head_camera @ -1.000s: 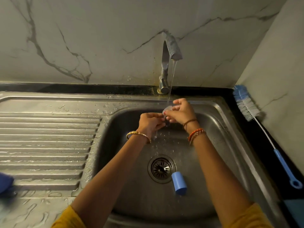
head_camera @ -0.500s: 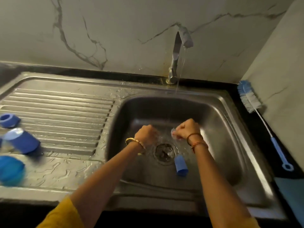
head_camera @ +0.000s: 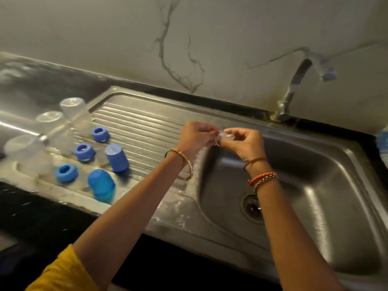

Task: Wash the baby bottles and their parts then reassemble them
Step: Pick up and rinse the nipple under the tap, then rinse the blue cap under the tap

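Note:
My left hand and my right hand meet over the left rim of the sink basin, both pinching a small clear teat between the fingertips. On the draining board to the left stand three clear bottles upside down. Beside them lie three blue screw rings and two blue caps. The view is blurred by head motion.
The tap rises from the back edge of the sink against the marble wall. The drain shows partly behind my right forearm. A blue brush head peeks in at the right edge. Dark counter runs along the front left.
The view has swung left, bringing the draining board parts into sight. Both hands lifted with the teat from above the drain to the basin's left rim. The blue cap in the basin is hidden now.

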The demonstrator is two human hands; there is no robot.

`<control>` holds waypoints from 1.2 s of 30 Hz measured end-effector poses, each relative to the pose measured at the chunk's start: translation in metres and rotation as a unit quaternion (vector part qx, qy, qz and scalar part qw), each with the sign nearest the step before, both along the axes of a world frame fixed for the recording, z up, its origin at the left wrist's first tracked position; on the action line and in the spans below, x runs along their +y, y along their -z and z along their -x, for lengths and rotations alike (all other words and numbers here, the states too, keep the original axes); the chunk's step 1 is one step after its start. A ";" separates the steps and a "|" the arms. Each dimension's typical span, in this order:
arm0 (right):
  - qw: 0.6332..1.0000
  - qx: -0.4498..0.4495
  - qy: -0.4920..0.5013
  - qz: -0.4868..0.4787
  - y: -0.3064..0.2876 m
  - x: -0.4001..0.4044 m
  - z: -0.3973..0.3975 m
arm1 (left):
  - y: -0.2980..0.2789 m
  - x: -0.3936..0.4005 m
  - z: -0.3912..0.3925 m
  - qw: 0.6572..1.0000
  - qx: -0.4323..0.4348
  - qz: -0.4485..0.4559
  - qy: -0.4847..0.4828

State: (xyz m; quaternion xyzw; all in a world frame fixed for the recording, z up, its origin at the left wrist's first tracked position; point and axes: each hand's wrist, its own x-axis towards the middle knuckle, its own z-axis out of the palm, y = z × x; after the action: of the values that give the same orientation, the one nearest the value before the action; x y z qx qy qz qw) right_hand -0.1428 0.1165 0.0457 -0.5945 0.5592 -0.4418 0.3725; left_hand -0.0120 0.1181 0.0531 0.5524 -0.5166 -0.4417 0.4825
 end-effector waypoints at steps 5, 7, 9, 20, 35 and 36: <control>0.960 -0.257 -0.058 -0.096 -0.039 -0.013 -0.095 | -0.042 -0.005 -0.103 0.995 0.081 0.005 -0.057; 0.948 -0.286 -0.074 -0.116 -0.054 -0.017 -0.129 | -0.054 -0.007 -0.143 0.995 0.078 0.025 -0.049; 0.953 -0.265 -0.093 -0.112 -0.061 -0.024 -0.167 | -0.062 -0.008 -0.179 0.997 0.059 0.037 -0.046; 0.981 0.076 -0.104 -0.142 0.001 -0.058 -0.263 | 0.001 -0.049 -0.264 0.874 -0.481 -0.058 0.031; 0.948 0.173 -0.177 -0.199 0.012 -0.066 -0.277 | 0.015 -0.052 -0.264 0.865 -0.463 -0.165 0.098; 0.949 0.164 -0.178 -0.200 0.012 -0.065 -0.275 | 0.012 -0.051 -0.263 0.862 -0.476 -0.152 0.090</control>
State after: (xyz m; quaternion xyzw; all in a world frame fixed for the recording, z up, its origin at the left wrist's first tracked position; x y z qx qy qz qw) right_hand 0.1319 0.0514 0.0341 -0.6620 0.5748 -0.1436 0.4591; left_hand 0.2512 0.0670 0.0415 0.7129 -0.6573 -0.2398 0.0463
